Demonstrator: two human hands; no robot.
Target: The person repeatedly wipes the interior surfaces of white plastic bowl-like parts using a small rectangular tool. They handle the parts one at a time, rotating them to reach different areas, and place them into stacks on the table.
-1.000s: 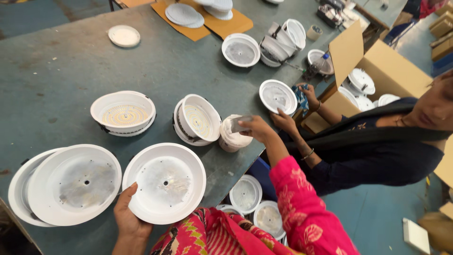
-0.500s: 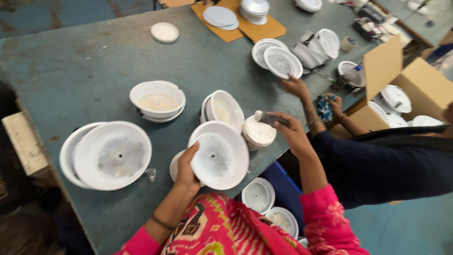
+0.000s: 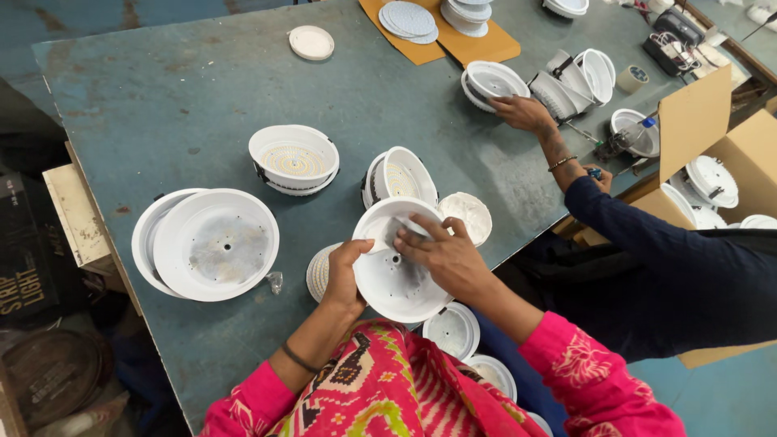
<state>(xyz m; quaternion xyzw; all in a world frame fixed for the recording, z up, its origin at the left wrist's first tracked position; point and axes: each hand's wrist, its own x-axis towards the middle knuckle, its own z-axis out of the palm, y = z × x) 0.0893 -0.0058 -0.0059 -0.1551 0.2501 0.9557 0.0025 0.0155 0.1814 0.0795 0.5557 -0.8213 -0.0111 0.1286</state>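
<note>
A big blue-green desk (image 3: 202, 97) fills the frame. At lower middle, the left hand (image 3: 344, 275) grips the white round lamp shell (image 3: 396, 279); the right hand (image 3: 445, 255) presses a small white piece (image 3: 409, 228) inside, fingers together. This looks like fitting; the piece needs seating flat.

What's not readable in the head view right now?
- Small pale piece under the right hand: fingers cover it.
- White round housing: its near rim is hidden by both hands; the left hand grips its edge.
- Flat disc behind the left hand: mostly covered.
- Cardboard box: cut off by the right edge.
</note>
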